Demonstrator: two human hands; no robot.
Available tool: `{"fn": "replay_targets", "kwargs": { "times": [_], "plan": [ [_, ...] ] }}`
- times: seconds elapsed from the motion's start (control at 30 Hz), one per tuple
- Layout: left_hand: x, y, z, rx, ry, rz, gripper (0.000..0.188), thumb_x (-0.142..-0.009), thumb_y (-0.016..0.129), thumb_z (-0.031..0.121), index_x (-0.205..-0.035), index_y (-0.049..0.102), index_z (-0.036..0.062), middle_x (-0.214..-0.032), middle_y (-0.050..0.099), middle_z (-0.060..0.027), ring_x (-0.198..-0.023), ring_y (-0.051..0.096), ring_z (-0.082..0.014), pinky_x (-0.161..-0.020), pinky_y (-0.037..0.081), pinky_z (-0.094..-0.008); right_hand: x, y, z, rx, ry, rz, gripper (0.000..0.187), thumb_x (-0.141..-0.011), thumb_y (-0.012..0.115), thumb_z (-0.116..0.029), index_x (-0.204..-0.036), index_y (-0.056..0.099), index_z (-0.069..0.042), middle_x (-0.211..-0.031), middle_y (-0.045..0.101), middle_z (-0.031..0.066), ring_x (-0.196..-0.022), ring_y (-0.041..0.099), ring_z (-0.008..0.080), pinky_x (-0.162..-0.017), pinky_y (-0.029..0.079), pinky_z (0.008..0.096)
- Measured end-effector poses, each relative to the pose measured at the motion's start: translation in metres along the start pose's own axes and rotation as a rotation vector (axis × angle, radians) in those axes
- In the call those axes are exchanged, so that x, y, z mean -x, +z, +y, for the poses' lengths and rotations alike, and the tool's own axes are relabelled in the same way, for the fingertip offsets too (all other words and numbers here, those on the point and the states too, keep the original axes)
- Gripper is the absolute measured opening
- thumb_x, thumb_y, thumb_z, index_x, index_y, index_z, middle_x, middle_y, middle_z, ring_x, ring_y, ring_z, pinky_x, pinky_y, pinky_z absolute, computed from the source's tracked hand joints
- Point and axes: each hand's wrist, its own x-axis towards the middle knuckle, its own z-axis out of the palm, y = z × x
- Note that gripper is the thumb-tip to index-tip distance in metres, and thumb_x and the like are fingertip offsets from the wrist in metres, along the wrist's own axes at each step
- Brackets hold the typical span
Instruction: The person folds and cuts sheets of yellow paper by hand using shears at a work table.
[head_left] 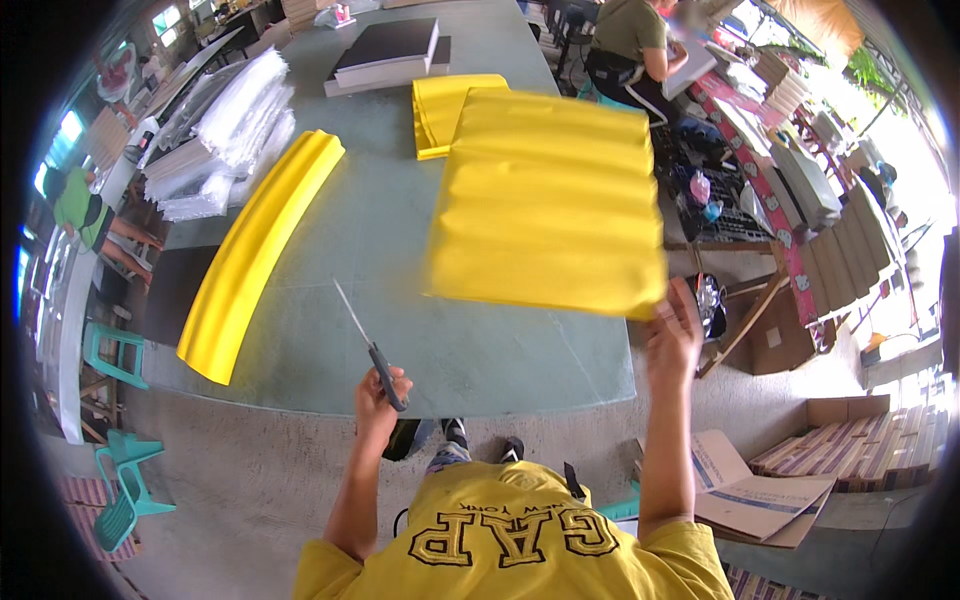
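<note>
My left hand (374, 408) is closed round the dark handles of a pair of scissors (377, 362), whose thin blades point up and away over the table's near edge. My right hand (676, 342) pinches the near right corner of a yellow sheet (550, 200). Crosswise ripples run over this squarish sheet, and its edges are a little blurred. Partly under its far left side lies a folded yellow piece (432, 118). A long, narrow folded yellow strip (262, 262) rests farther left on the greenish-grey table (380, 240).
Clear plastic-wrapped packs (225, 135) are piled at the far left, and dark-topped boards (390, 52) are stacked at the back. A person (625, 55) sits beyond the right edge. Flattened cartons (755, 485) lie low on the right; green stools (130, 490) stand on the left.
</note>
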Motion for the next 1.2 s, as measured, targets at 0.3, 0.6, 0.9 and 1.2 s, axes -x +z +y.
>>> {"fn": "replay_targets", "kwargs": {
  "times": [0.3, 0.6, 0.9, 1.2],
  "plan": [
    [0.074, 0.049, -0.044, -0.166, 0.117, -0.034, 0.016, -0.075, 0.062, 0.004, -0.088, 0.054, -0.0017, -0.07, 0.055, -0.0025, -0.06, 0.05, -0.0058, -0.055, 0.042, -0.0203, 0.116, -0.086, 0.093, 0.085, 0.61, -0.203, 0.037, -0.079, 0.055, 0.002, -0.114, 0.045, 0.006, -0.105, 0.057, 0.0176, -0.087, 0.061, 0.0225, -0.075, 0.051, 0.0313],
    [0.125, 0.058, -0.065, -0.241, -0.008, 0.041, 0.015, -0.075, 0.063, 0.006, -0.086, 0.055, -0.0006, -0.069, 0.052, 0.0006, -0.06, 0.048, -0.0053, -0.053, 0.039, -0.0198, 0.052, -0.008, 0.092, 1.07, -0.742, -0.756, 0.04, -0.077, 0.06, -0.025, -0.111, 0.054, -0.005, -0.105, 0.058, 0.0182, -0.103, 0.052, 0.0359, -0.087, 0.042, 0.0398],
    [0.177, 0.031, -0.071, -0.272, -0.034, 0.139, 0.016, -0.074, 0.063, 0.005, -0.086, 0.054, -0.0003, -0.067, 0.052, -0.0002, -0.057, 0.047, -0.006, -0.051, 0.038, -0.0219, 0.079, 0.035, 0.164, 2.012, -0.964, -0.934, 0.039, -0.07, 0.053, -0.006, -0.103, 0.05, 0.013, -0.095, 0.056, 0.0339, -0.082, 0.062, 0.0373, -0.056, 0.053, 0.0367],
    [0.175, 0.022, -0.071, -0.303, -0.052, 0.053, 0.017, -0.075, 0.061, 0.003, -0.091, 0.055, -0.0008, -0.072, 0.059, -0.0043, -0.067, 0.058, -0.0114, -0.063, 0.047, -0.0231, 0.135, -0.007, 0.139, 1.75, -1.068, -1.058, 0.035, -0.072, 0.053, -0.01, -0.102, 0.052, 0.009, -0.089, 0.061, 0.0261, -0.078, 0.062, 0.0349, -0.066, 0.053, 0.0378]
  ]
}}
